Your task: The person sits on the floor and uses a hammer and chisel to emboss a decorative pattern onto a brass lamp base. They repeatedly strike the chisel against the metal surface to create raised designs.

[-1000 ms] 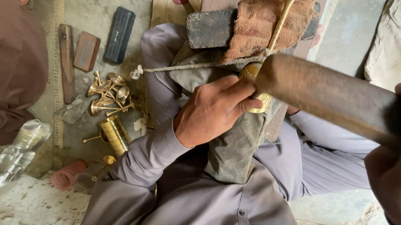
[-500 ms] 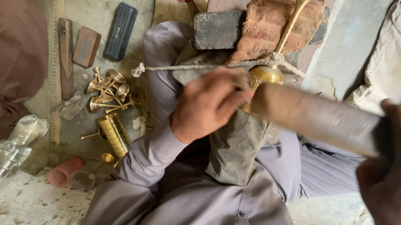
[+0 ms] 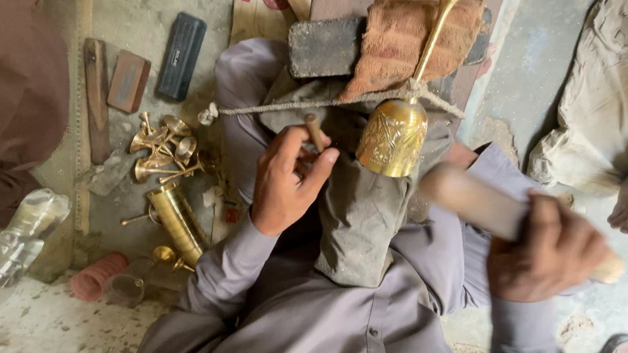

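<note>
Two hands busy: left hand (image 3: 285,185) pinches small punch (image 3: 313,131) beside engraved brass goblet (image 3: 394,134); right hand (image 3: 550,251) grips wooden mallet (image 3: 476,203).

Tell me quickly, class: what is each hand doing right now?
Left hand: closed around a thin punch tool beside the brass goblet.
Right hand: closed on a wooden mallet, blurred.
</note>
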